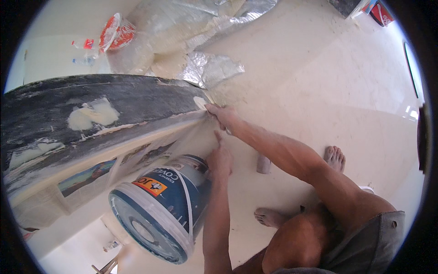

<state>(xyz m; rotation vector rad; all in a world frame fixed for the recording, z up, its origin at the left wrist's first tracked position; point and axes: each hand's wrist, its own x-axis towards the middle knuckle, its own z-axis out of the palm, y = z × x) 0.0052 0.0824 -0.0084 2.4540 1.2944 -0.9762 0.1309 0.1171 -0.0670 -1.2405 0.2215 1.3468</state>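
Observation:
My right hand is closed on a putty scraper, its pale blade against the near end of a long dark, putty-smeared board. A patch of cream putty lies on that board. My left hand is just below, index finger stretched out toward my right hand, the other fingers loosely bent, beside a large blue bucket with a white rim and handle. Below the board's pale edge, pictures show through plastic sheeting.
Crumpled foil sheeting lies behind the board, near a red-and-white tub and plastic bottles. A grey cylinder stands on the pale floor near my bare feet. Containers sit at the upper right.

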